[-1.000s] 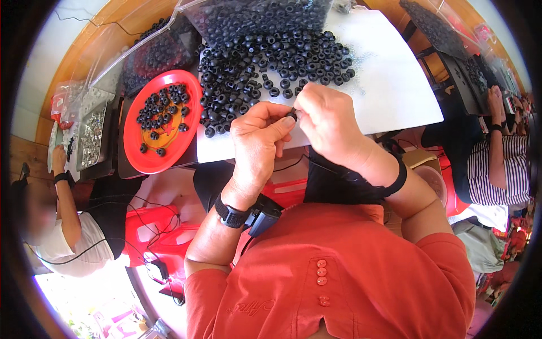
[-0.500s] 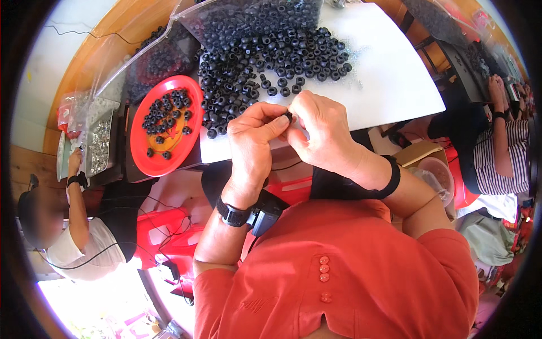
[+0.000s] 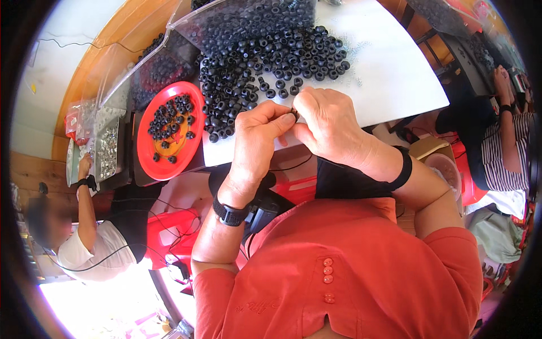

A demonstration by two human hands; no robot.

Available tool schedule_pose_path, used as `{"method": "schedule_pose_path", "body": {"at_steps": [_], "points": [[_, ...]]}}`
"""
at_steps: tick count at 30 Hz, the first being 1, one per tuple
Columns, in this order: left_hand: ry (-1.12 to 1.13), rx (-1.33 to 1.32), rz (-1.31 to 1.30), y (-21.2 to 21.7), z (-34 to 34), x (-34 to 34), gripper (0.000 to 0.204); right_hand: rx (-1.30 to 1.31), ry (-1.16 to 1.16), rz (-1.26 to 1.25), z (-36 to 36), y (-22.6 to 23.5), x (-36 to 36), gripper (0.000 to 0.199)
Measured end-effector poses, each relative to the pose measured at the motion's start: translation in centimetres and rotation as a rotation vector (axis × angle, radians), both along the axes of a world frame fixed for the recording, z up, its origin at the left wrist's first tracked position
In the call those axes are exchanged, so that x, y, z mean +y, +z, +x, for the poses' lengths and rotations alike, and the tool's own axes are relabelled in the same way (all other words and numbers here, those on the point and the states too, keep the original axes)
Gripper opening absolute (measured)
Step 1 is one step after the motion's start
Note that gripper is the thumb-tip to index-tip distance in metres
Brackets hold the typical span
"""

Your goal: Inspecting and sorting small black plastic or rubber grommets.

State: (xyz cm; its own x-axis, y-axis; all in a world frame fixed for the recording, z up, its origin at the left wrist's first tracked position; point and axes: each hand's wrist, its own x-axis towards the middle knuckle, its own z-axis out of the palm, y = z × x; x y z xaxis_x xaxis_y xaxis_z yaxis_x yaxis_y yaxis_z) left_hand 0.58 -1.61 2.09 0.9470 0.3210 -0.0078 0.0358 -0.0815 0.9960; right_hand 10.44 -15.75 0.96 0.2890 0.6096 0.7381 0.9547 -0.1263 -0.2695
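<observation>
Over the near edge of the white table, my left hand [image 3: 257, 135] and my right hand [image 3: 330, 121] meet fingertip to fingertip. Between thumb and forefinger, the left holds a small black round part [image 3: 294, 115], mostly covered by the fingers. My right fingers are closed against the same part; whether they hold a second small piece cannot be seen. Just beyond my hands lies a big heap of black, ball-shaped parts with holes [image 3: 231, 76]. A few loose ones sit at its near edge.
A red oval plate [image 3: 148, 161] with several black parts stands left of the heap. Clear plastic [image 3: 259, 22] covers more parts behind. The white tabletop [image 3: 395, 73] extends right. One person [image 3: 96, 243] works at a metal tray [image 3: 107, 150] at left, another [image 3: 502, 147] at right.
My right hand has turned slightly at the fingertips, while both hands stay together around the small part. The whole view has shifted a little.
</observation>
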Motion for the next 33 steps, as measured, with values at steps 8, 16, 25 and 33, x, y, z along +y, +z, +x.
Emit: {"method": "schedule_pose_path", "body": {"at_steps": [8,16,25,33], "points": [[0.055,0.034,-0.047,0.0,-0.2,-0.8,0.014,0.205,0.029,0.105,-0.2,-1.3,0.6,0.038],[-0.05,0.029,0.004,-0.5,-0.6,0.2,0.016,0.119,0.156,0.047,1.1,-0.4,0.5,0.033],[-0.036,0.011,-0.168,-1.5,-0.5,0.7,0.006,0.075,0.145,-0.025,0.8,-1.2,0.6,0.025],[-0.176,-0.245,0.242,-2.4,0.3,0.8,0.017,0.167,0.137,0.1,1.9,-0.6,0.4,0.025]]}}
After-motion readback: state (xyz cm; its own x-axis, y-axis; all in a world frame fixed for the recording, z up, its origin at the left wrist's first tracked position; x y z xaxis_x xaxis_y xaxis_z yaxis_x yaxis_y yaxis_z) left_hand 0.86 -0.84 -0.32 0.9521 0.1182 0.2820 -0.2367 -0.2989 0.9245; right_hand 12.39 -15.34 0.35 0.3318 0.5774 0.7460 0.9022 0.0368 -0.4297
